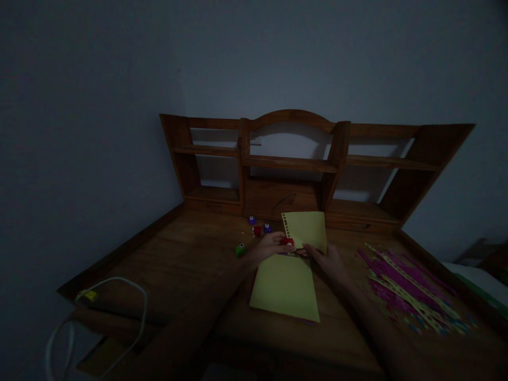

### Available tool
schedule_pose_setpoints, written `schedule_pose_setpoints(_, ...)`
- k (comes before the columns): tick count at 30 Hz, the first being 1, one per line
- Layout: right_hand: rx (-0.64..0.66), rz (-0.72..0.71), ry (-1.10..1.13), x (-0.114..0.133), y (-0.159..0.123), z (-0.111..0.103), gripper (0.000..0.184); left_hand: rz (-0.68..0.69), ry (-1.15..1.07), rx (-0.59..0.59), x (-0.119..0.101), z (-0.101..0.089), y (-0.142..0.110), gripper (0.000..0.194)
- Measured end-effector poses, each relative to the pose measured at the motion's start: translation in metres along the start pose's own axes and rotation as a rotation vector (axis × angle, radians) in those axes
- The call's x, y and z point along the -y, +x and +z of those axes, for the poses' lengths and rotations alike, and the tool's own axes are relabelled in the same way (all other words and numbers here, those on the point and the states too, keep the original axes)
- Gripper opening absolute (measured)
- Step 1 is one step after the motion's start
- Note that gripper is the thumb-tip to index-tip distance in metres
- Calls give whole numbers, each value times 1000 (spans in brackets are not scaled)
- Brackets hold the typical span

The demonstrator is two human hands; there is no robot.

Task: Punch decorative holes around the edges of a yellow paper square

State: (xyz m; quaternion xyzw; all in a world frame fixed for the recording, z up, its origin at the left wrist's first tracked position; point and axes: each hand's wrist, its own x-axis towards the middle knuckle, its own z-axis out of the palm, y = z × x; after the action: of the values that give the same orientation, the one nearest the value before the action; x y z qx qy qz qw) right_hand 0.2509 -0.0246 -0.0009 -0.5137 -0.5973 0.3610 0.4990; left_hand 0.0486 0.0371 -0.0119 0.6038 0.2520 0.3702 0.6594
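Observation:
My left hand [273, 245] is closed around a small red craft punch [288, 242], which sits at the lower left edge of a yellow paper sheet [306, 228]. A row of punched holes runs down that sheet's left side. With fingers and thumb, my right hand [320, 259] grips the lower edge of the same sheet and keeps it tilted up. Under both hands lies a stack of yellow paper [286, 288]. Left of my left hand stand a green punch [240, 250], another red punch [257, 230] and two purple punches [267, 228].
Pink and yellow punched paper strips [405, 280] and small coloured bits lie on the desk's right side. A wooden shelf unit [291, 164] rises at the back. A white cable [141, 288] with a yellow tag [91, 296] loops over the front left edge.

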Motion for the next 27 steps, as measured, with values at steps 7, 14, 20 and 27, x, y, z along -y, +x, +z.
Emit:
schedule_pose_setpoints(7,-3,-5,-16,0,1,1,38,-50,-58,-27,-2,3,0,50)
schedule_pose_setpoints(14,-20,-9,-53,1,0,1,36,-15,-36,-18,0,1,1,51)
schedule_pose_setpoints(20,4,-8,-33,-1,0,0,39,2,-20,-12,2,-2,3,49)
schedule_pose_setpoints(27,-1,8,-26,2,0,1,37,6,-12,-7,2,-1,2,48)
